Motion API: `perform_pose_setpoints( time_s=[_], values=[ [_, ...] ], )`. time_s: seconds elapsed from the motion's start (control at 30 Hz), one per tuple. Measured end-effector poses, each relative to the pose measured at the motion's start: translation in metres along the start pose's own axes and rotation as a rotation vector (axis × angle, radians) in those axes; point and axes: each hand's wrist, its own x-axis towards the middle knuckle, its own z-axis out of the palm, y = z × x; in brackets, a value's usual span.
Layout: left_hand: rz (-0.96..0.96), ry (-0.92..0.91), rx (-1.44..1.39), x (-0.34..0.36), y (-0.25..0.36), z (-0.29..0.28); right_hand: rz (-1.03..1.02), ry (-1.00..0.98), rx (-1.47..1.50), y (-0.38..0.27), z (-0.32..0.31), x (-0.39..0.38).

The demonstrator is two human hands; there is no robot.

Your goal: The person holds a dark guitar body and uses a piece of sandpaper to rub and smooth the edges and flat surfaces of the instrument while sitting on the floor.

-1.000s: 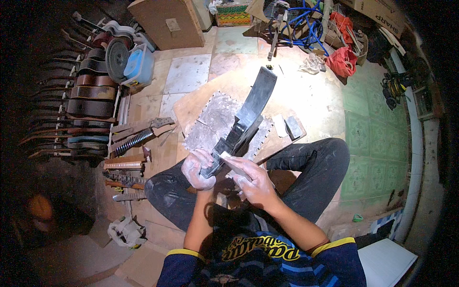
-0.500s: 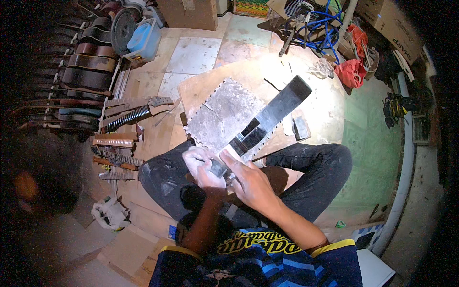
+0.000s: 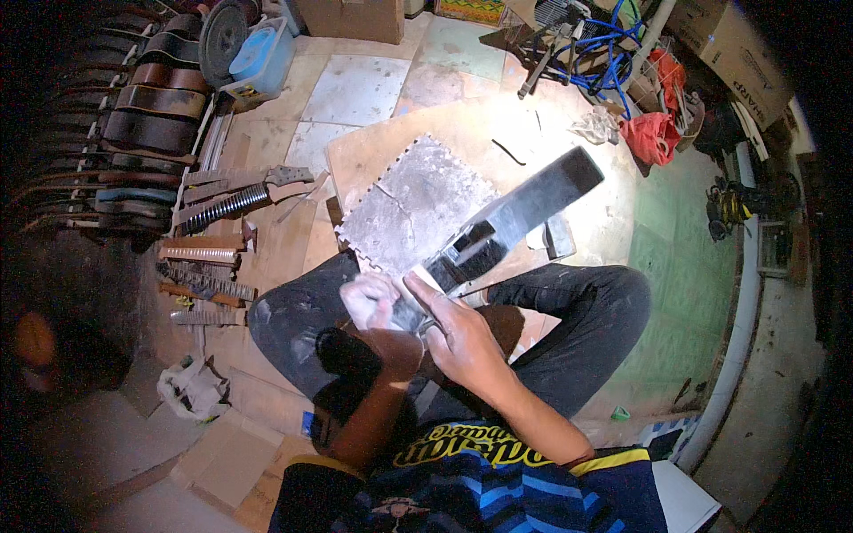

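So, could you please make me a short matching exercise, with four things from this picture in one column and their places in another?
Things:
1. dark long piece
2. grey mat
3. translucent tub
4. red bundle

Places:
A. upper left, beside a grey disc
B. flat on the light-brown board
C. upper right, on the floor side near the blue tubing
D. gripped near its lower end by the left hand

Pairs: 1-D, 2-B, 3-A, 4-C
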Motion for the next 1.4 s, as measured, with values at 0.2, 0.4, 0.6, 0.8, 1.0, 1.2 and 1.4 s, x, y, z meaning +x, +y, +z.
perform_pose_setpoints(
  time_s=[0.2,0.4,0.6,0.8,1.0,1.2,1.4],
  values=[
    [-0.011,0.006,0.175,-0.015,0.017,0.017,0.003,0.052,0.006,-0.003,0.005,-0.021],
    [-0.022,-0.003,0.1,-0.008,0.014,0.013,-0.003,0.072,0.038,-0.004,0.004,-0.034],
    [-0.042,-0.022,0.097,-0.014,0.015,0.015,-0.006,0.049,0.058,-0.002,0.005,-0.028],
    [-0.043,-0.034,0.087,-0.016,0.015,0.018,0.074,-0.003,0.155,-0.002,0.001,-0.014],
    [-0.062,-0.05,0.074,-0.021,0.015,0.021,0.033,0.047,0.025,0.004,-0.001,-0.025],
    [-0.075,-0.035,0.062,-0.018,0.019,0.015,-0.034,0.098,0.021,0.008,0.005,-0.041],
    [-0.085,-0.066,0.054,-0.023,0.015,0.022,-0.037,0.068,0.031,0.008,0.0,-0.035]
  ],
)
